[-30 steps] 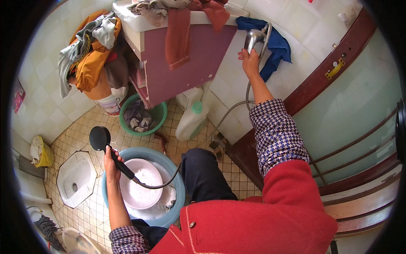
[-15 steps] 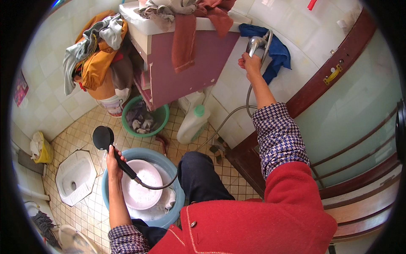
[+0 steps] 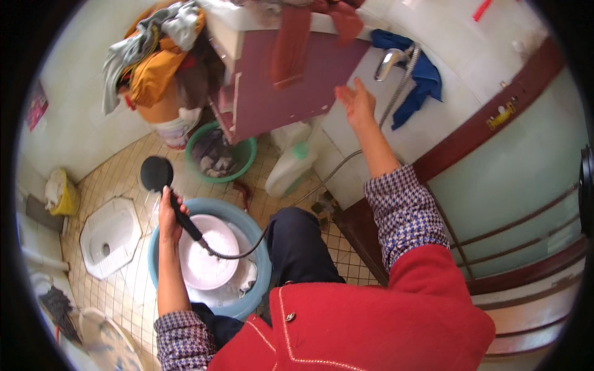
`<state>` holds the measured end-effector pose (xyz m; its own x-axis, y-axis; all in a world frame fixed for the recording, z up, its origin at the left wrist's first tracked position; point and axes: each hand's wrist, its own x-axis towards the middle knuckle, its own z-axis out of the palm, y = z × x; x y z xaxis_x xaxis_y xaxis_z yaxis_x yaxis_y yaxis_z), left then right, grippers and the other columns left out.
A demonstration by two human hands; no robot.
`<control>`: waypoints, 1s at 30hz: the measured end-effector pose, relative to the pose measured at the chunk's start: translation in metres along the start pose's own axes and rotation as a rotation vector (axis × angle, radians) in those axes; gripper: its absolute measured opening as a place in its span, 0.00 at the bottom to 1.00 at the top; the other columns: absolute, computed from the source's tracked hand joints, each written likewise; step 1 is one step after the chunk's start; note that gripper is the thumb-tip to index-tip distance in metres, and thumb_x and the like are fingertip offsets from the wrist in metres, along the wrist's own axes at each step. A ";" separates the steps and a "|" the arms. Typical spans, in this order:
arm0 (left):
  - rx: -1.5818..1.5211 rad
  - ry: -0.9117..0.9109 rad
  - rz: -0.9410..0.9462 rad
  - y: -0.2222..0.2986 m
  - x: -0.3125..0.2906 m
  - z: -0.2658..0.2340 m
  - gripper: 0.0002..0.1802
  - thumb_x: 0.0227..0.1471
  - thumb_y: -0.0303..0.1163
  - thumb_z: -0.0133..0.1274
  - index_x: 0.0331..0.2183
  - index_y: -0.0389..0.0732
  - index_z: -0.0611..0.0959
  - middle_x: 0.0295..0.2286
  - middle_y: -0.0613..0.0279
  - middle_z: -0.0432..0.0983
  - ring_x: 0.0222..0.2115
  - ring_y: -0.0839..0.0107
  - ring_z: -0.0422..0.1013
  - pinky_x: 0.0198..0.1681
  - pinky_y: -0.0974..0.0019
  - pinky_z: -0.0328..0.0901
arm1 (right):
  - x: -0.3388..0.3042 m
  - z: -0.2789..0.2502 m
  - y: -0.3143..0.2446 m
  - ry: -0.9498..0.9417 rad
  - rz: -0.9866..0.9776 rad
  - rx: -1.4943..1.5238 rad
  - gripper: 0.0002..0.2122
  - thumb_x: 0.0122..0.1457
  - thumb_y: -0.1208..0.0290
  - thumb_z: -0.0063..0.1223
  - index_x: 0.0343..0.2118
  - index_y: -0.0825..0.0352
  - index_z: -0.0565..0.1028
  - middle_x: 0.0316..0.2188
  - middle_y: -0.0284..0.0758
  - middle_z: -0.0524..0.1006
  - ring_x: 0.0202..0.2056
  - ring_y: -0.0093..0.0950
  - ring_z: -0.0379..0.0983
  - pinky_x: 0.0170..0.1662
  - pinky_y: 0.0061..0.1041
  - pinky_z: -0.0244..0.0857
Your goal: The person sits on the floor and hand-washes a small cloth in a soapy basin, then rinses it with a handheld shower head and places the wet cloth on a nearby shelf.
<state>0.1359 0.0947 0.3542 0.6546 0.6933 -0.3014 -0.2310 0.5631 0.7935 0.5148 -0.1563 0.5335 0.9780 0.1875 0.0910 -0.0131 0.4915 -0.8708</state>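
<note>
My left hand [image 3: 169,216] is wrapped round the handle of a black shower head [image 3: 156,174], held at the left rim of a blue basin [image 3: 258,216]. Inside that basin sits a smaller pale pink basin [image 3: 210,272], with suds and some white cloth [image 3: 248,276] beside it. From the handle a flexible hose [image 3: 331,175] runs across to the wall. My right hand [image 3: 358,106] hangs in the air with its fingers apart, holding nothing. Just beyond it are the silver tap [image 3: 388,64] on the wall and a blue cloth [image 3: 424,89].
A green basin [image 3: 247,157] holds dark and white laundry. Near it stand a white jug with a green cap [image 3: 289,169] and a purple cabinet [image 3: 281,93]. Clothes [image 3: 154,74] are heaped on a bucket. At left is a squat toilet [image 3: 117,232]; a framed door [image 3: 495,191] stands at right.
My right hand has come away from the tap, moving down and left, and its fingers have spread. My left hand still holds the shower head; the view has shifted a little.
</note>
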 end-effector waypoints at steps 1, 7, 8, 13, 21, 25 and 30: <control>-0.016 -0.029 0.010 0.000 -0.003 -0.003 0.19 0.52 0.52 0.45 0.26 0.46 0.68 0.18 0.70 0.62 0.14 0.79 0.59 0.18 0.75 0.57 | -0.024 0.006 0.023 -0.124 0.109 -0.028 0.09 0.54 0.70 0.48 0.32 0.72 0.67 0.28 0.42 0.73 0.27 0.33 0.74 0.29 0.27 0.72; -0.031 -0.016 0.000 -0.002 -0.011 -0.014 0.21 0.52 0.53 0.45 0.27 0.43 0.68 0.18 0.67 0.62 0.14 0.77 0.60 0.18 0.72 0.59 | -0.202 0.050 0.168 -0.966 0.461 -0.557 0.13 0.50 0.66 0.55 0.33 0.70 0.71 0.31 0.36 0.74 0.33 0.25 0.71 0.37 0.22 0.66; -0.049 -0.074 0.008 -0.003 -0.011 -0.014 0.22 0.52 0.53 0.45 0.27 0.42 0.68 0.18 0.67 0.62 0.14 0.77 0.60 0.19 0.72 0.59 | -0.225 0.057 0.186 -1.085 0.395 -0.656 0.14 0.49 0.65 0.56 0.33 0.71 0.71 0.31 0.35 0.74 0.35 0.24 0.70 0.38 0.22 0.64; -0.070 -0.046 -0.031 -0.004 -0.008 -0.007 0.22 0.52 0.53 0.44 0.27 0.42 0.69 0.18 0.66 0.64 0.14 0.76 0.62 0.18 0.71 0.61 | -0.295 0.082 0.229 -1.222 0.623 -0.519 0.12 0.46 0.70 0.53 0.29 0.72 0.66 0.23 0.32 0.70 0.27 0.21 0.67 0.31 0.22 0.63; -0.086 -0.131 -0.035 -0.009 -0.006 0.010 0.23 0.52 0.55 0.43 0.28 0.42 0.68 0.20 0.65 0.64 0.16 0.76 0.63 0.22 0.71 0.62 | -0.320 0.081 0.258 -0.794 0.404 -0.535 0.14 0.44 0.73 0.51 0.35 0.72 0.65 0.22 0.42 0.72 0.27 0.33 0.71 0.32 0.30 0.64; -0.013 -0.127 -0.033 -0.009 0.002 0.009 0.30 0.51 0.60 0.37 0.34 0.39 0.70 0.24 0.62 0.68 0.23 0.73 0.68 0.29 0.67 0.66 | -0.316 0.079 0.271 -0.753 0.321 -0.563 0.15 0.43 0.72 0.52 0.34 0.72 0.66 0.25 0.47 0.73 0.30 0.42 0.72 0.35 0.32 0.64; -0.111 -0.201 -0.036 -0.012 0.010 -0.008 0.44 0.49 0.67 0.26 0.50 0.37 0.64 0.45 0.51 0.67 0.47 0.63 0.63 0.50 0.57 0.57 | -0.310 0.079 0.267 -0.735 0.393 -0.593 0.12 0.43 0.71 0.51 0.28 0.71 0.65 0.20 0.46 0.70 0.25 0.41 0.69 0.30 0.32 0.62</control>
<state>0.1398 0.0984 0.3371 0.7915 0.5747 -0.2078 -0.2757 0.6393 0.7178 0.1920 -0.0162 0.3104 0.5543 0.8182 -0.1525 -0.0051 -0.1799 -0.9837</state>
